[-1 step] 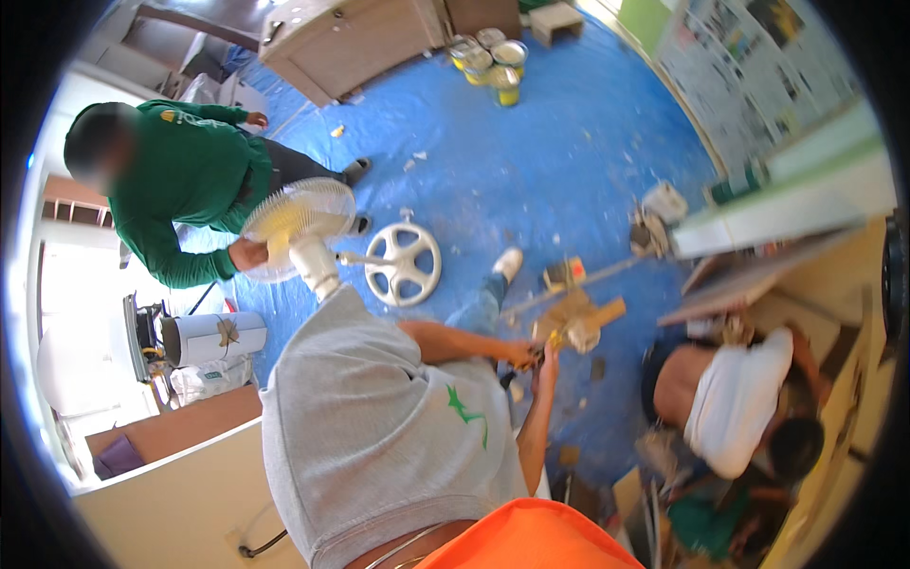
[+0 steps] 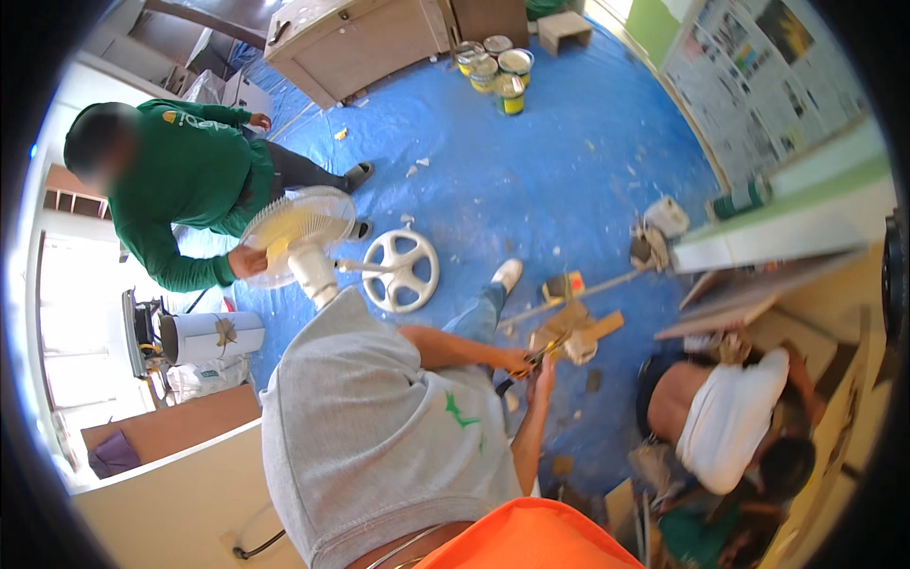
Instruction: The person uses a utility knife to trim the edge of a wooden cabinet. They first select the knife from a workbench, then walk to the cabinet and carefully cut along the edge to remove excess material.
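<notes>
Close together in front of my grey shirt, my left hand (image 2: 517,362) and my right hand (image 2: 541,379) meet around a small hand tool (image 2: 547,352) with yellow and dark parts. It looks like pliers, but its exact kind is too small to make out. Fingers of both hands are curled at the tool. Just past my hands, brown cardboard pieces (image 2: 599,328) and a whitish lump (image 2: 579,350) lie on the blue sheet. My foot in a white shoe (image 2: 508,274) rests on the sheet farther out.
At left a person in green (image 2: 194,175) holds a white stand fan (image 2: 305,232), its round base (image 2: 401,271) near my legs. At right a person in a white top (image 2: 725,412) bends down by boards (image 2: 749,289). Paint cans (image 2: 510,95) and a wooden cabinet (image 2: 360,52) stand far off.
My hands stay together, and the tool between them has turned slightly, showing more of its length. The view has shifted a little. The person at right has bent slightly lower.
</notes>
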Demonstrator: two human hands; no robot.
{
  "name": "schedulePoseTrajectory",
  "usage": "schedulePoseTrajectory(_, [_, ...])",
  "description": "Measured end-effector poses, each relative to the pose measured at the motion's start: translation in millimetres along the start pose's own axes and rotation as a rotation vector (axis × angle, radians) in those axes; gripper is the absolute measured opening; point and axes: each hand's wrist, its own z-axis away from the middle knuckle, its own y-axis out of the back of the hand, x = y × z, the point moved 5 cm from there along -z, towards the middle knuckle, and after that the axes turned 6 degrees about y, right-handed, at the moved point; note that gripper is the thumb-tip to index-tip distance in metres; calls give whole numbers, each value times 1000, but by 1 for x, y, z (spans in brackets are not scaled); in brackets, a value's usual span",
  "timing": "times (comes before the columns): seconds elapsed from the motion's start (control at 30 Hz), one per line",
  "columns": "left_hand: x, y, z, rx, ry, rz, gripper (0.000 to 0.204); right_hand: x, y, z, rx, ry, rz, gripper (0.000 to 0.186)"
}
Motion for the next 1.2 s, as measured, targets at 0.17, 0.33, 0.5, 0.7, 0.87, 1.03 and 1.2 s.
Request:
schedulePoseTrajectory(0.17, [33,139,-52,224,103,26,15,44,5,-87,408,-188,-21,24])
schedulePoseTrajectory(0.33, [70,277,-42,560,66,-184,17,67,9,-207,217,-129,402,26])
schedulePoseTrajectory(0.5, [74,319,-24,756,78,27,20,61,38,-327,480,-84,671,86])
schedulePoseTrajectory(0.7, [52,308,-24,869,177,-63,17,62,36,-398,900,65,711,105])
schedulePoseTrajectory(0.87, [51,311,-35,842,187,-33,18,36,33,-445,1074,-201,1025,121])
schedulePoseTrajectory(1.03, [64,316,-40,864,224,-4,17,3,34,-478,875,-276,1277,120])
schedulePoseTrajectory(1.2, [73,318,-43,870,218,-53,18,-5,56,-525,404,-674,1433,115])
